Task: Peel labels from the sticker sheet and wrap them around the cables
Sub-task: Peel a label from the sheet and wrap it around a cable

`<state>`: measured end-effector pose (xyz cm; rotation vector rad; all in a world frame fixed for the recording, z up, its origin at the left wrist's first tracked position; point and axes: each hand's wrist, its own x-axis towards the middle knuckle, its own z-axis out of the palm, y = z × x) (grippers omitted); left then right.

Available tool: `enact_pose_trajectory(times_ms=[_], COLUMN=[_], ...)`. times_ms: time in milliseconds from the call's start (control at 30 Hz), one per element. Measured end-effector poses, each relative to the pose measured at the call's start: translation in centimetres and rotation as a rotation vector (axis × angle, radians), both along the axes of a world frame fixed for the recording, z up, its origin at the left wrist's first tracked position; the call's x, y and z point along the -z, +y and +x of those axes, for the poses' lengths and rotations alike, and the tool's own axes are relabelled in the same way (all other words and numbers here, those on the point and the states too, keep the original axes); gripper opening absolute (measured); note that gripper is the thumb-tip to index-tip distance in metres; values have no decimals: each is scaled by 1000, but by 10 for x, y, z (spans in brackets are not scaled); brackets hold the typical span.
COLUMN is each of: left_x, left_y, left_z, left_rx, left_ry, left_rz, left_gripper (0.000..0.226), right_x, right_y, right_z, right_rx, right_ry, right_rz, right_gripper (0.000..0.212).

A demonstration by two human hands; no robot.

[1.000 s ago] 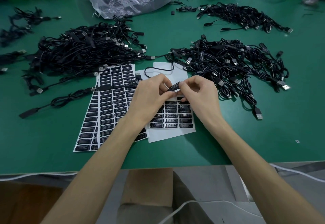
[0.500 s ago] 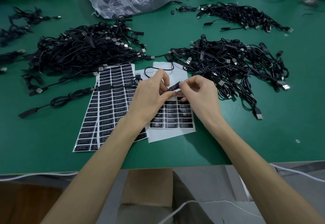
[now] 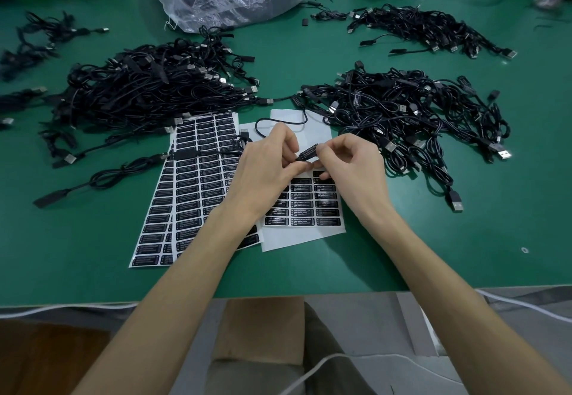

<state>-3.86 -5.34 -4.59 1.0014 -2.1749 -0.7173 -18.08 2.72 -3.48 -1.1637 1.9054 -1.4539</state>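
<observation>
Over a green work table (image 3: pixel 433 255), a person's left hand (image 3: pixel 266 174) and right hand (image 3: pixel 351 167) close on a black printed label (image 3: pixel 308 153). It is held tilted just above the half-used sticker sheet (image 3: pixel 305 235). The left fingertips are curled and pinch its lower end, where the thin black cable (image 3: pixel 280 122) enters the grip. The right thumb and forefinger pinch the upper end, the other right fingers tucked in. Whether the label has fully closed round the cable cannot be told.

The risk appears to lie in the wrap itself. If the two ends meet askew, the adhesive faces could bond off-line and leave a crooked flag or a crease. A slack cable could also slip in the pinch and let the label stick to a fingertip instead. The cable's loose loop trails towards the right heap of cables (image 3: pixel 402 109), where a tug might snag it.

Compared with a second ago, little differs. Hands and label occupy the same spot above the sheet, and only the left forefinger sits slightly higher. Full label sheets (image 3: pixel 198 184) lie to the left.
</observation>
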Motion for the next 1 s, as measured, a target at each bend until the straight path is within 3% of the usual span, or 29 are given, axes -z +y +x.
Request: enact_pose_trajectory(times_ms=[1000], left_x=[2], left_y=[-1], left_z=[0], left_rx=[57], left_ry=[3], left_rz=[-42], left_gripper=[28], right_x=[5], right_y=[-2], right_z=[-1], right_rx=[-3], right_ry=[1], right_rz=[-14], right_gripper=[11])
